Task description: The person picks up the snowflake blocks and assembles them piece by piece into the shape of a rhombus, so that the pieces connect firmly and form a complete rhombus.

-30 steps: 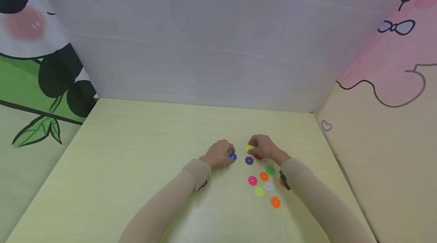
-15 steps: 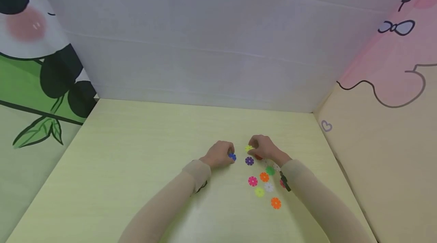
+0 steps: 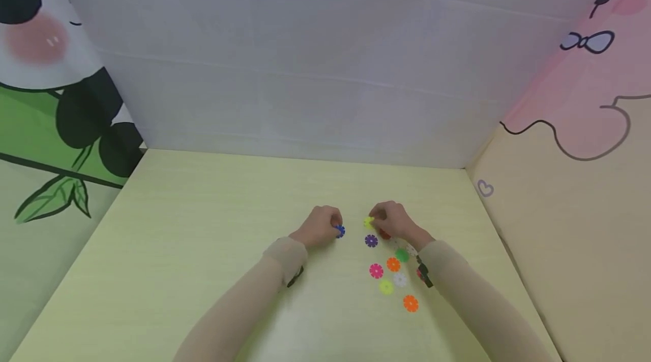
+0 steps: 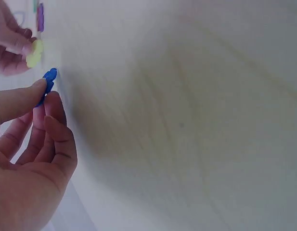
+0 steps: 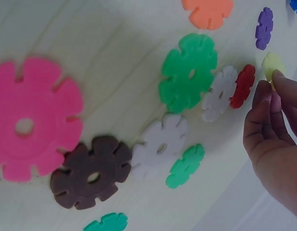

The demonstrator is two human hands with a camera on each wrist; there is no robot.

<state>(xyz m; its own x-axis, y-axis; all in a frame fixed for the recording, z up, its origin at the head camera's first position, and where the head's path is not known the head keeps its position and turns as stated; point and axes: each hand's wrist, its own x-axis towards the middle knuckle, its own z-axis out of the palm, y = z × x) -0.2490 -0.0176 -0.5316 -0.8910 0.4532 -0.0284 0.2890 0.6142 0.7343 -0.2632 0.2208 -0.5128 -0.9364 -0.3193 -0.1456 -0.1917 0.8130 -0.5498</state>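
Observation:
My left hand pinches a blue notched plastic disc between thumb and fingers. To its right, my right hand holds a yellow notched disc the same way. A gap separates the two held discs in the head view. On the table, a purple notched disc lies just in front of the yellow one. A red disc lies close beside the right fingers, partly hidden by that hand in the head view.
More notched discs lie loose in front of my right hand, among them a pink, an orange and a green one. A brown disc shows in the right wrist view. A white wall closes off the table's far edge.
My left hand has shifted a little left with the blue disc, widening the gap to the right hand. The right hand keeps the yellow disc, nearly in place; the loose discs have not moved.

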